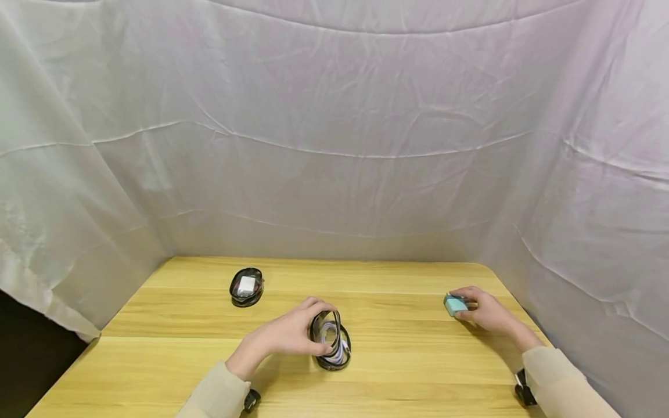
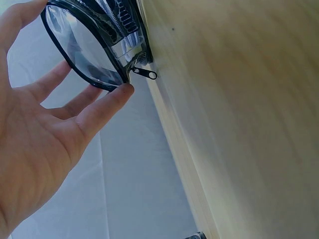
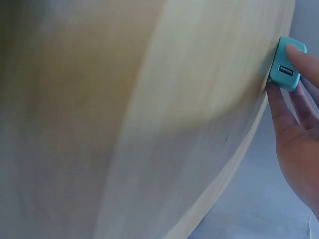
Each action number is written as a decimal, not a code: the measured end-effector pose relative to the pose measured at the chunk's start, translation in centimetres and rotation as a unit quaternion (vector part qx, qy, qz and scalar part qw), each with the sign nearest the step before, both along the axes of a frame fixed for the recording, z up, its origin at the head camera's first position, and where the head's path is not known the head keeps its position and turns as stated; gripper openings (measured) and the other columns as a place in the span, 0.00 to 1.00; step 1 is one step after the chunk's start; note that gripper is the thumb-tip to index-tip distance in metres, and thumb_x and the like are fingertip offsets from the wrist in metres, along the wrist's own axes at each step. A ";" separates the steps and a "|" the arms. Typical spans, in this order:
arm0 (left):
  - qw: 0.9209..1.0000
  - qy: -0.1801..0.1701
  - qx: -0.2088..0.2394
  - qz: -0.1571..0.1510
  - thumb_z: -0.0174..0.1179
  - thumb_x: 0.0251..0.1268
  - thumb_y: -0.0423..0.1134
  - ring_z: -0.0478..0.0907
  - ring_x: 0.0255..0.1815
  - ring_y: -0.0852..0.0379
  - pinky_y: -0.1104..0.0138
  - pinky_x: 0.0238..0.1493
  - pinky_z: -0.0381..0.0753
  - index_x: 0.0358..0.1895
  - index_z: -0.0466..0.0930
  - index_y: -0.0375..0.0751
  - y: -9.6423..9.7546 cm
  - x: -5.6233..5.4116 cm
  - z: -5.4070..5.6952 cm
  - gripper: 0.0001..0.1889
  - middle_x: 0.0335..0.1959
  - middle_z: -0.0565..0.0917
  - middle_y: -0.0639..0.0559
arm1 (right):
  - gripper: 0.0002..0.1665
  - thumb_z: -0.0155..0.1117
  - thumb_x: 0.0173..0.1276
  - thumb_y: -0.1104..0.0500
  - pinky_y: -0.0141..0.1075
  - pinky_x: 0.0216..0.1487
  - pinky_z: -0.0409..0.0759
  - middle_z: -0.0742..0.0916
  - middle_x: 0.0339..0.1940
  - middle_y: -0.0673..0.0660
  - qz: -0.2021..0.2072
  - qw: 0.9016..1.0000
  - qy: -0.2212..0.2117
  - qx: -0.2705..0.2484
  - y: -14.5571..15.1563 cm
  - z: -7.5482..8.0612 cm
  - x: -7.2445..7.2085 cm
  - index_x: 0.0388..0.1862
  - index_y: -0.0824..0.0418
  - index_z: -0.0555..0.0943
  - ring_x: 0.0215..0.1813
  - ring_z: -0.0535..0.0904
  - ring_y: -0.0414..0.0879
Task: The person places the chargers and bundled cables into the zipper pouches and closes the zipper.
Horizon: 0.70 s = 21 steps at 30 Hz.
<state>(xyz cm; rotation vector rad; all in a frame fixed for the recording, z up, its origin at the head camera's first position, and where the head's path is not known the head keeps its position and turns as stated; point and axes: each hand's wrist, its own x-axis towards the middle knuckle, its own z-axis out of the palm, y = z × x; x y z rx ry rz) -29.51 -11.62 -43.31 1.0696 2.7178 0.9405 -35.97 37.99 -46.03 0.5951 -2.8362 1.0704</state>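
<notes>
Near the table's front middle, my left hand (image 1: 292, 332) grips a clear zippered pouch (image 1: 333, 367) with black trim, thumb on the near side and fingers on the far side. Its clear flap stands raised between them, and a pale coiled cable (image 1: 341, 354) shows inside. The black zipper pull (image 2: 144, 73) hangs beside my thumb in the left wrist view. Over at the right, my right hand (image 1: 486, 313) pinches a teal USB charger (image 1: 456, 306) between thumb and fingers, low at the tabletop. The charger's USB port (image 3: 286, 70) faces the right wrist camera.
A second clear pouch with black trim (image 1: 247, 302) sits at the back left, with a white block (image 1: 247, 285) in it. Pale cloth (image 1: 334, 145) hangs behind and on both sides of the wooden table (image 1: 407, 371). A dark area (image 1: 31, 348) lies beyond the left edge.
</notes>
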 end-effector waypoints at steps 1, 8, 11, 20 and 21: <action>1.000 0.000 0.000 0.000 0.74 0.57 0.53 0.75 0.63 0.48 0.50 0.66 0.79 0.74 0.70 0.45 0.0 0.0 0.0 0.41 0.67 0.72 0.48 | 0.31 0.75 0.66 0.66 0.56 0.58 0.84 0.78 0.62 0.75 -0.003 1.000 -0.001 -0.001 -0.1 0.0 0.0 0.66 0.75 0.77 0.58 0.80 0.67; 1.000 0.002 0.003 0.000 0.74 0.57 0.53 0.76 0.63 0.49 0.51 0.66 0.78 0.73 0.70 0.46 0.0 -0.1 -0.3 0.41 0.68 0.72 0.49 | 0.30 0.76 0.65 0.63 0.51 0.57 0.85 0.80 0.59 0.71 -0.005 1.000 -0.004 0.006 -0.7 0.3 0.2 0.64 0.73 0.79 0.59 0.81 0.67; 1.000 0.001 0.003 0.000 0.74 0.57 0.53 0.76 0.64 0.48 0.50 0.66 0.78 0.73 0.70 0.45 0.0 -0.1 -0.3 0.41 0.68 0.71 0.50 | 0.30 0.76 0.65 0.63 0.49 0.56 0.86 0.80 0.58 0.71 -0.001 1.000 -0.007 0.004 -1.1 0.3 0.3 0.63 0.73 0.80 0.59 0.81 0.68; 1.000 0.001 0.006 -0.001 0.74 0.57 0.53 0.75 0.63 0.49 0.52 0.66 0.78 0.73 0.70 0.46 0.0 -0.2 -0.4 0.41 0.68 0.71 0.50 | 0.31 0.77 0.66 0.59 0.46 0.55 0.87 0.80 0.60 0.69 -0.003 1.000 0.000 -0.010 -2.7 0.9 0.9 0.65 0.70 0.80 0.61 0.81 0.68; 1.000 0.000 0.006 -0.001 0.74 0.57 0.53 0.76 0.63 0.49 0.52 0.66 0.78 0.73 0.70 0.46 -0.1 -0.2 -0.4 0.41 0.68 0.71 0.50 | 0.31 0.77 0.66 0.59 0.45 0.55 0.87 0.81 0.60 0.68 -0.003 1.000 0.007 -0.010 -3.0 1.0 1.0 0.65 0.70 0.80 0.61 0.81 0.68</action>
